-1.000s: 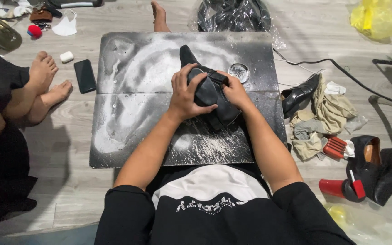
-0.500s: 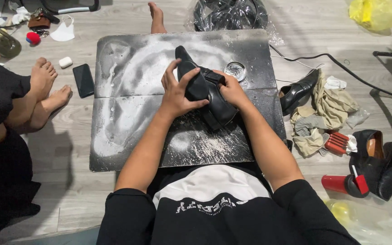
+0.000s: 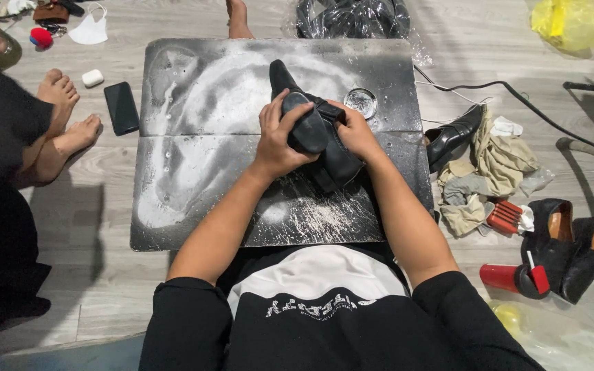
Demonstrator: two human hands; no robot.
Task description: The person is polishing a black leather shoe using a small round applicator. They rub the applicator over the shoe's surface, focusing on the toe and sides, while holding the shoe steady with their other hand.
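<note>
Scuffed dark board [image 3: 194, 178] on wooden floor [image 3: 104, 268] — 1 round tin [image 3: 360, 102] on it.

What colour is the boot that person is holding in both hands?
Black; the ankle-high leather boot shows best in the head view, over the dusty dark board.

A black smartphone [image 3: 121, 108], its dark screen blank, lies flat on the floor just left of my work board. Farther left sits a small white earbud case [image 3: 92, 77]. A crumpled yellow plastic bag [image 3: 575, 23] rests at the far right. A clear plastic bag of dark items [image 3: 352, 17] lies beyond the board's far edge.
</note>
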